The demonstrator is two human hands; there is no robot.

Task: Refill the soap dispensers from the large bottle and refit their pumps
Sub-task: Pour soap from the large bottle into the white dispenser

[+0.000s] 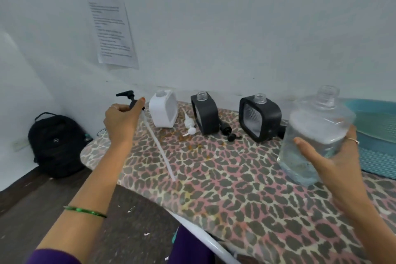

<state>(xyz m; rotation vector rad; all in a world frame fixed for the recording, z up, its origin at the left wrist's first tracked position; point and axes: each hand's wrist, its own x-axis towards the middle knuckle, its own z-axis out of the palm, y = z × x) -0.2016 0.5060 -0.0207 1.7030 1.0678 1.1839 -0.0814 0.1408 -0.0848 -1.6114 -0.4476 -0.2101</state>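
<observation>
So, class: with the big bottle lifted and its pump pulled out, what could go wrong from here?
1. The large bottle is uncapped in the right hand; tipping it early could spill on the table.
2. The narrow necks of the white dispenser and black dispensers make overshooting likely.
3. The pump in the left hand may drip from its long tube.

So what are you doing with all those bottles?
A person is getting ready to refill soap dispensers. The right hand holds the large clear plastic bottle, open at the top. The left hand holds that bottle's black pump with its long white tube over the leopard-print table. Three small dispensers stand open at the back: a white one and two black ones. Their pumps, a white one and a black one, lie beside them, not refitted yet.
</observation>
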